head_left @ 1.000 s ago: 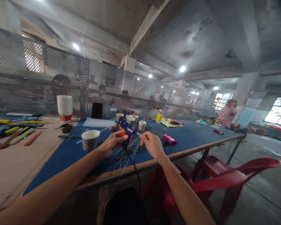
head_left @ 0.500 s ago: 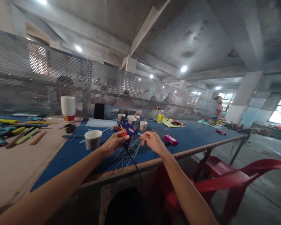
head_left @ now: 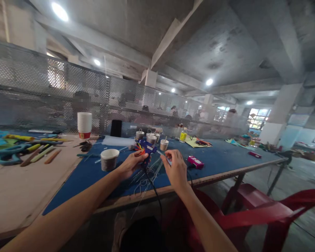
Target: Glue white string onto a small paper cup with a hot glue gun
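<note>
My left hand [head_left: 132,162] is closed round a dark blue glue gun [head_left: 149,148] with orange parts, held above the blue tabletop. A black cord [head_left: 155,190] hangs from its handle over the table edge. Just right of the gun, my right hand [head_left: 177,169] is closed on a thin translucent glue stick [head_left: 169,161]. The stick's far end points at the gun; whether it has entered the gun cannot be told. Thin clear strands [head_left: 143,180] lie on the table beneath both hands. A white paper cup [head_left: 109,161] stands left of my left hand.
Several small cups [head_left: 164,145] stand behind the gun. A magenta box [head_left: 195,162] lies to the right, near a yellow-labelled bottle [head_left: 183,135]. Scissors [head_left: 10,154] and tools lie left beside stacked cups [head_left: 84,122]. Red chairs [head_left: 254,210] stand by the table edge; a perforated screen [head_left: 94,94] runs behind.
The view has turned slightly left. My right hand has shifted its grip on the glue stick, its back now more toward me, and more of the stick shows. The gun stays in my left hand.
</note>
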Demonstrator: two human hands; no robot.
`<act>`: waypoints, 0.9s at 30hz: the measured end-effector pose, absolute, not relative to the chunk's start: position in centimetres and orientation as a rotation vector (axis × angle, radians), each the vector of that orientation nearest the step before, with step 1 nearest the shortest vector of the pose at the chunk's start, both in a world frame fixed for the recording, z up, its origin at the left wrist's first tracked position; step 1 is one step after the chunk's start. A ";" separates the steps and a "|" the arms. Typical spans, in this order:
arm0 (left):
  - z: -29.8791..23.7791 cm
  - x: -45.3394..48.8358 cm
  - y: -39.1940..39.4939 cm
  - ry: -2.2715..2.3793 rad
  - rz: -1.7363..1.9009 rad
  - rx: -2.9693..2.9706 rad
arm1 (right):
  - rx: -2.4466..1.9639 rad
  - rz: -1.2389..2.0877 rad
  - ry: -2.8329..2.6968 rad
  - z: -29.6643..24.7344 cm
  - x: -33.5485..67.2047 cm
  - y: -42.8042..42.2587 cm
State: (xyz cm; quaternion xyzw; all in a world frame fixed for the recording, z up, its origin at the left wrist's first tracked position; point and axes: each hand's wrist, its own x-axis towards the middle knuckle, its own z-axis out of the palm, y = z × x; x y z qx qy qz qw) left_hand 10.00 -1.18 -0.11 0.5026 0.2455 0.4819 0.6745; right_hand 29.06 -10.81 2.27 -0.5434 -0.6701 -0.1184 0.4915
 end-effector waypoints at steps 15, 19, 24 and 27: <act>0.5 10.7 -1.7 0.482 1.149 1.142 | -0.838 0.987 -1.487 1.5 25.2 -3.4; 1.3 10.8 -2.5 0.563 1.191 1.233 | -0.855 0.997 -1.312 1.2 24.4 -2.8; 1.3 7.4 -6.1 0.717 1.029 1.569 | -0.864 1.028 -1.175 1.3 24.3 -1.6; 0.8 2.7 -7.8 1.056 1.185 1.851 | -0.876 1.069 -1.212 1.6 24.6 -1.0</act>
